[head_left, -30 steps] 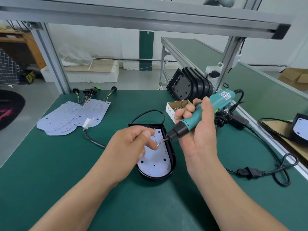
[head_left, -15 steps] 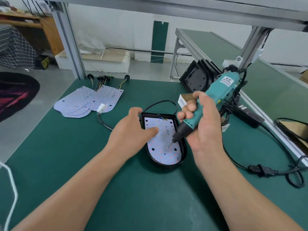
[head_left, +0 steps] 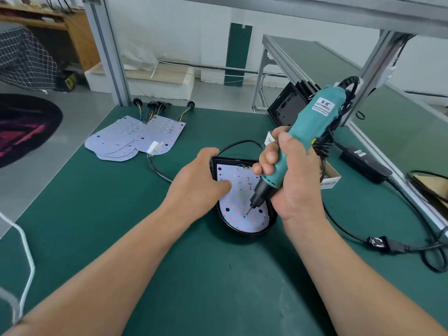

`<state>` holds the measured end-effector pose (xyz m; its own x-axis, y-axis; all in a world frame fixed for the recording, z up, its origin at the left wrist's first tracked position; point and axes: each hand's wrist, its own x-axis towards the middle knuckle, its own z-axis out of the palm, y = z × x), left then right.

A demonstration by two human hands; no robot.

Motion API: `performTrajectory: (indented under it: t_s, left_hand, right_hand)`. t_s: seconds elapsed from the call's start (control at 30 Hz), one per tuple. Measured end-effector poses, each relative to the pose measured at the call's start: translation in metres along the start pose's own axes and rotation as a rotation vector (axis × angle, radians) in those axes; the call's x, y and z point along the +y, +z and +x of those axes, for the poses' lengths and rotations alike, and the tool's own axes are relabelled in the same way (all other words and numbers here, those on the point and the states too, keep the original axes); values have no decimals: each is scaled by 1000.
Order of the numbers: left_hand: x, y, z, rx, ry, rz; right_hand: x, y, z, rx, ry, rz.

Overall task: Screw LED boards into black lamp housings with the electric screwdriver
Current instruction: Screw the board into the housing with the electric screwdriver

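Note:
A black lamp housing (head_left: 244, 235) lies in the middle of the green bench with a white LED board (head_left: 238, 192) seated inside it. My left hand (head_left: 196, 180) rests on the housing's left edge, thumb lying flat on the board. My right hand (head_left: 293, 180) grips the teal electric screwdriver (head_left: 312, 124), which is tilted slightly with its bit tip touching the board's lower middle. A black cable runs from the housing's top to a white connector (head_left: 154, 148).
Several spare LED boards (head_left: 131, 139) with wires lie at the back left. Empty black housings (head_left: 288, 106) stand stacked at the back right, behind a small cardboard screw box (head_left: 331, 178). A power adapter (head_left: 363, 163) and looped cable (head_left: 388, 246) lie to the right.
The screwdriver has swung more upright and its bit has come down onto the board's lower middle. My left hand moved from pinching at the bit to resting on the housing's edge.

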<state>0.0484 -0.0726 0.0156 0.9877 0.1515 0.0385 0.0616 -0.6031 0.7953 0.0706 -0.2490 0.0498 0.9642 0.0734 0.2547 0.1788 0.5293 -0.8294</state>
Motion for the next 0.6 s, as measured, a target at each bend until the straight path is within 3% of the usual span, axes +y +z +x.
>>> performTrajectory:
  t_s: [0.6]
  left_hand:
    - [-5, 2, 4, -6, -17, 14]
  right_hand:
    - [-2, 10, -10, -154, -79, -135]
